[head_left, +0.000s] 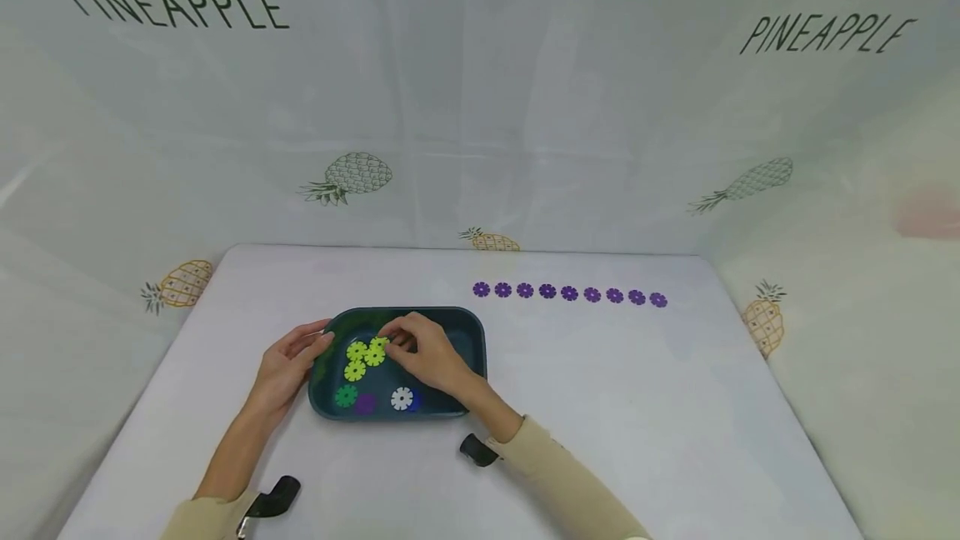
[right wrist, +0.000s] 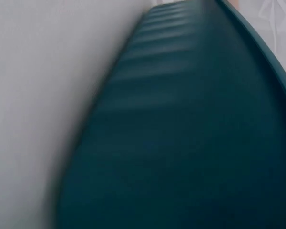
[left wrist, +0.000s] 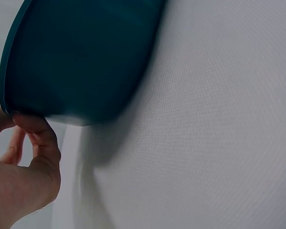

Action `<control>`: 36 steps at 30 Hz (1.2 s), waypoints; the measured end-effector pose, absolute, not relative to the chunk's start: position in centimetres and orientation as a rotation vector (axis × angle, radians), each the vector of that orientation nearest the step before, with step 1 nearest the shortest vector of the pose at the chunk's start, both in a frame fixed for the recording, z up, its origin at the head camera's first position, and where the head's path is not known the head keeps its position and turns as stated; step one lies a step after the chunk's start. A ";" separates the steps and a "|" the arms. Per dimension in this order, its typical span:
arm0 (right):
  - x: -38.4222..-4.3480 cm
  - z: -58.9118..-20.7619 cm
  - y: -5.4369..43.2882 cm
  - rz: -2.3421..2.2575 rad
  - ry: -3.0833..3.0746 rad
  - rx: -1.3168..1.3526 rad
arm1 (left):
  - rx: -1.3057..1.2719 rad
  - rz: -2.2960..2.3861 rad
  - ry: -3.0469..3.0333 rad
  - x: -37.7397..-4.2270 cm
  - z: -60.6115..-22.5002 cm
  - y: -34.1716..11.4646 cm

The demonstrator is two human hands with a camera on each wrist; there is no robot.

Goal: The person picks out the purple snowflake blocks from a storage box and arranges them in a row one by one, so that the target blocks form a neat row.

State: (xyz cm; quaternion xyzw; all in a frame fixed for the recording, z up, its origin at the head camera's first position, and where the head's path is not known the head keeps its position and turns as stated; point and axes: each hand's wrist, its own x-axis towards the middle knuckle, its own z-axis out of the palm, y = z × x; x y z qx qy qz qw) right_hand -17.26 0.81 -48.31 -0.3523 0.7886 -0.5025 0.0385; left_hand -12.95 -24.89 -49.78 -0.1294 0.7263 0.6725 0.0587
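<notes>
A dark teal tray [head_left: 467,332] stands on the white table, holding several notched plastic discs. My left hand [head_left: 287,363] holds the tray's left end, and in the left wrist view its fingers [left wrist: 35,125] pinch the rim. Over the tray, my right hand [head_left: 427,352] pinches a yellow-green disc [head_left: 378,343] between thumb and forefinger. Several more yellow-green discs [head_left: 355,370] lie close by. Nearer the front wall are a green disc [head_left: 346,396], a purple disc [head_left: 365,404] and a white disc [head_left: 401,398] partly covering a blue disc [head_left: 415,401]. The right wrist view shows only the tray's outer side [right wrist: 181,143], not the hand.
A straight row of several purple discs [head_left: 547,291] lies along the back right of the white table [head_left: 637,407]. Behind and beside the table hangs a pale curtain [head_left: 480,90] printed with pineapples. Black wrist mounts [head_left: 275,497] stick out by both sleeves.
</notes>
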 end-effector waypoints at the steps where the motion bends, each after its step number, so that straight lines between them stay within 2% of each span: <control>1: -17.2 -48.5 0.6 -1.534 2.409 -1.085 | -0.392 2.035 2.200 -12.9 -49.8 -24.9; 7: -17.2 -49.3 -0.2 -1.465 2.351 -1.108 | -0.390 2.027 2.203 -13.0 -49.9 -24.8; 29: -16.6 -50.3 -0.5 -0.785 2.304 -1.492 | -0.392 2.011 2.228 -12.7 -50.1 -24.8; 36: -16.6 -50.2 -0.5 -0.791 2.302 -1.486 | -0.377 2.016 2.232 -12.9 -50.0 -24.7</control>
